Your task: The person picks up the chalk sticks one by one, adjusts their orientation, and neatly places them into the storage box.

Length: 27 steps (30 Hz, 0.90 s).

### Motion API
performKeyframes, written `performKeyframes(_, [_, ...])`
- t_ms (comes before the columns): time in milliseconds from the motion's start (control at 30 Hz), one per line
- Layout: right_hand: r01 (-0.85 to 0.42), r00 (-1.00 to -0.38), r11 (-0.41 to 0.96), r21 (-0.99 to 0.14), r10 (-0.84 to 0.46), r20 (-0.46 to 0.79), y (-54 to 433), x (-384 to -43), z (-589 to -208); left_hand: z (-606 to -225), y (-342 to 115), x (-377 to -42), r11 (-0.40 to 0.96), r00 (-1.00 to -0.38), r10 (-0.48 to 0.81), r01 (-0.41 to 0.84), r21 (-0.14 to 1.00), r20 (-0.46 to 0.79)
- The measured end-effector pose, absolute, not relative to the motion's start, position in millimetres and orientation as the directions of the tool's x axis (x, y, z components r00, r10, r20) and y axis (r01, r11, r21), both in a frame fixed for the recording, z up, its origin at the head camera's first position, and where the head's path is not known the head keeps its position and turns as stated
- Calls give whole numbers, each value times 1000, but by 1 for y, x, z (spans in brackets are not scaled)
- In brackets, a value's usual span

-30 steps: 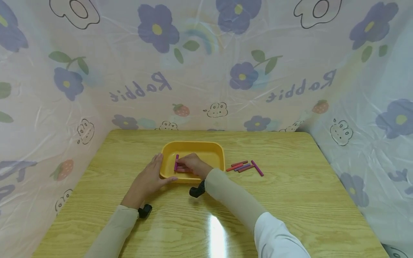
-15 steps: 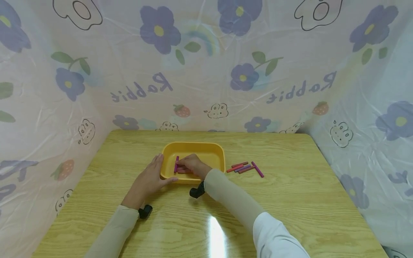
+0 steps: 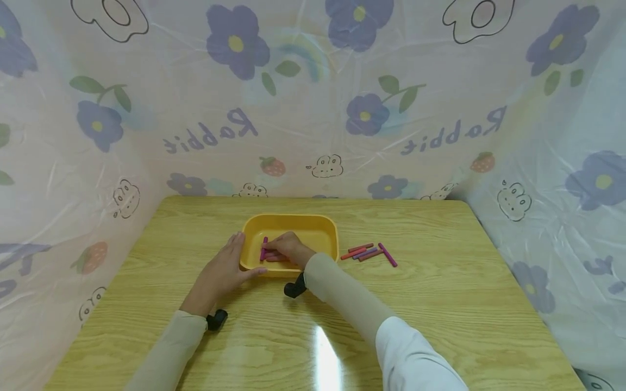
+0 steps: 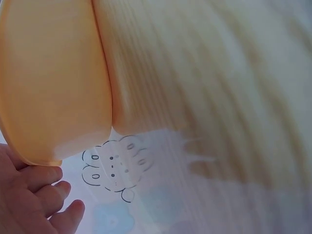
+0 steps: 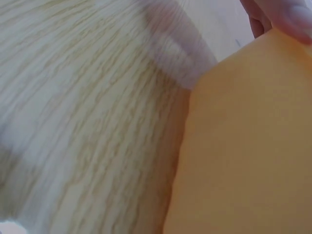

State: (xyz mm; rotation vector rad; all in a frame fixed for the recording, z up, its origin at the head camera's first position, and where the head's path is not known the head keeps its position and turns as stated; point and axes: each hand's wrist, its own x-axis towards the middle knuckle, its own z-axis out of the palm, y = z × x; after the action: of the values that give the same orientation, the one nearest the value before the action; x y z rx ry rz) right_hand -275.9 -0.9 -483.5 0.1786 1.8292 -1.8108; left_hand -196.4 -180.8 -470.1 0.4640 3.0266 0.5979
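In the head view, my right hand (image 3: 289, 247) reaches over the front rim into a yellow tray (image 3: 337, 244). Its thumb and index finger pinch a slim magenta crayon-like stick (image 3: 263, 251) near the tray's left end, pointing away from me. My left hand (image 3: 222, 271) holds the tray's front left corner, fingers along the left wall and thumb on the front rim. The left wrist view shows bent fingertips of the left hand (image 4: 44, 200) beside the yellow tray wall (image 4: 58, 83). In the right wrist view, the wall (image 5: 253, 136) fills the right side, with a thumb (image 5: 295, 19) over its rim.
Right of the tray, several similar sticks (image 3: 362, 251) in red, purple and brown lie in a loose group on the wooden table (image 3: 415, 304). Another magenta stick (image 3: 388, 254) lies slanted at their right. A patterned curtain (image 3: 313, 119) closes off the back and sides.
The head view shifts slightly, so everything sits a little further left in the picture. Both hands, the tray and the sticks keep nearly the same places relative to one another.
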Motion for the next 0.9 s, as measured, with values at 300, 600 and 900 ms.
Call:
performKeyframes(300, [485,-825,57,-872,-301,-479,0,-277,-483,-471,-181,-199,889,-956,290,283,360,36])
performKeyframes(600, [485,-826,75,-871,-288,-485,0,-276,-482,-471,-182,-199,881,-955,296,287,377,36])
performKeyframes(900, [482,-826,76,-873,-294,-481,0,-275,-480,-471,-181,-199,879,-956,292,285,381,42])
